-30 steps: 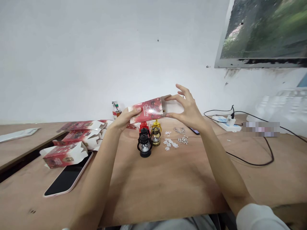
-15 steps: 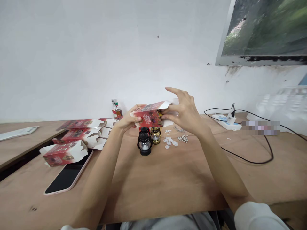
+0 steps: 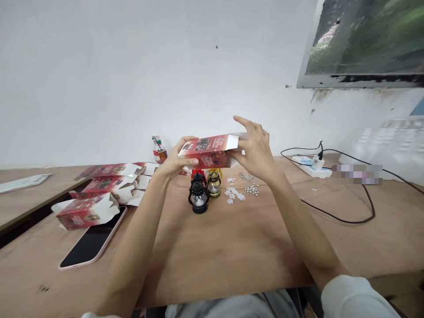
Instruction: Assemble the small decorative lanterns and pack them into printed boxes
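Observation:
My left hand grips the closed end of a red printed cardboard box, thumb along its front side. The box is held tilted above the table, its open end with white flaps facing right. My right hand is at that open end, index finger raised, thumb and other fingers reaching in between the flaps. Their tips, and whatever they pinch, are hidden. Below the box stand small lanterns: a black lantern in front, a gold lantern beside it, a red lantern partly covered behind.
Several red cartons lie at left, one against a phone. White plastic pieces and small round cells are right of the lanterns. A bottle stands by the wall. A power strip with black cable is at right.
The box has turned so more of its printed top shows. The gold-coloured thing at my right fingertips has gone out of sight inside the opening. The view has shifted slightly.

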The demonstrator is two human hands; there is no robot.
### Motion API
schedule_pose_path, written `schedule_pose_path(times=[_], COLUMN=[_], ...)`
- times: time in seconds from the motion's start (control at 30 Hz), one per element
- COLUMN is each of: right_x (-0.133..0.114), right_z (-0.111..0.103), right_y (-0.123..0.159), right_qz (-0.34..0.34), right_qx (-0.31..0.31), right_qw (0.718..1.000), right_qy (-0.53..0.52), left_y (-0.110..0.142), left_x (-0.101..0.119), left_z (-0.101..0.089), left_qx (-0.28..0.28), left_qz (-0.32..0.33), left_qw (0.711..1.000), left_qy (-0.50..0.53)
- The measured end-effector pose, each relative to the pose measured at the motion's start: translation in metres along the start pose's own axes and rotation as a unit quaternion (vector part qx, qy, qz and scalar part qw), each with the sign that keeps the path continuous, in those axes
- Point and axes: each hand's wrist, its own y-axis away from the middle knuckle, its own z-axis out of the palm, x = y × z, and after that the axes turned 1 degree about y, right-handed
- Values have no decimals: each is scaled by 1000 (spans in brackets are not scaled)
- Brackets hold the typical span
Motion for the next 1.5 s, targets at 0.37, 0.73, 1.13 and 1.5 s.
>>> schedule_pose_path(times=[0.37, 0.73, 1.13, 1.5], right_x=[24, 45, 3, -19], right_z=[1, -22, -14, 23], right_y=[-6, -5, -2, 1], right_qz=[62, 122, 153, -57], right_qx=[77, 124, -193, -465], right_qw=[993, 971, 957, 867], right_qy=[-66, -163, -155, -169], left_y=[7, 15, 49, 28], left_x=[33, 45, 75, 77], left_z=[6, -40, -81, -50], left_qx=[39, 82, 270, 262], left_qz=[6, -7, -105, 154], left_qw=[992, 982, 867, 880], left_qy=[-124, -173, -405, -364])
